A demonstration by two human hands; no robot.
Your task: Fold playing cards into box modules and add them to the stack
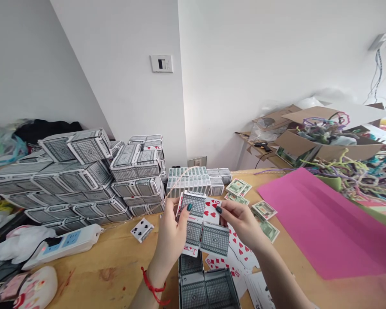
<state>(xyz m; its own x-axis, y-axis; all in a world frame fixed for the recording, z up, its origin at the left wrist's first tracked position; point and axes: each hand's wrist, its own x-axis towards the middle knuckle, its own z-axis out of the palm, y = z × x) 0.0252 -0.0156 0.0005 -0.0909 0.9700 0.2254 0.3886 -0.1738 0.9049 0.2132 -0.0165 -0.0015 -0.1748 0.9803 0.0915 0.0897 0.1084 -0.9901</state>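
Note:
My left hand [171, 234], with a red cord at the wrist, grips a piece built from joined playing cards [215, 240]; its thumb presses on a grey patterned card back. My right hand [244, 223] pinches the right edge of a hearts playing card [211, 211] at the top of that piece. Below, a box-like form made of the same grey-backed cards [209, 289] sits at the table's front. Loose red-suit cards [241, 246] lie under and beside my right forearm. A spades card [142, 230] rests left of my left hand.
Stacked card blocks [83, 176] fill the back left. A white power strip [70, 244] lies at left. Green banknote-like cards [265, 214] and a pink sheet [328, 227] are at right, near tangled yarn [350, 180] and a cardboard box [344, 150]. A glue gun [262, 146] lies behind.

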